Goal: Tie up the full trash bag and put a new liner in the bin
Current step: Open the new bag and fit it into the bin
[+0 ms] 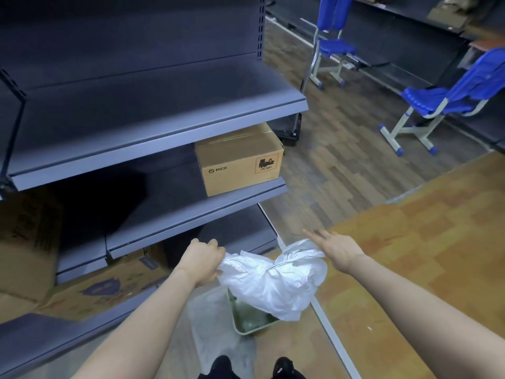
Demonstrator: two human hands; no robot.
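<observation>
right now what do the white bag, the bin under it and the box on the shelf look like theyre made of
White bag: thin plastic film, slightly glossy; it crumples into sharp creases and looks translucent at the edges.
Bin: probably rigid plastic, pale green, smooth, with a molded rim; painted metal can't be ruled out.
Box: brown corrugated cardboard, matte, with printed black marks and clear tape along the top seam.

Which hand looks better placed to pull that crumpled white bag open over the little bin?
Probably the left hand: it is fisted on an edge of the crumpled white plastic bag, above the small green bin. The right hand has fingers extended, merely touching the bag's top.
</observation>
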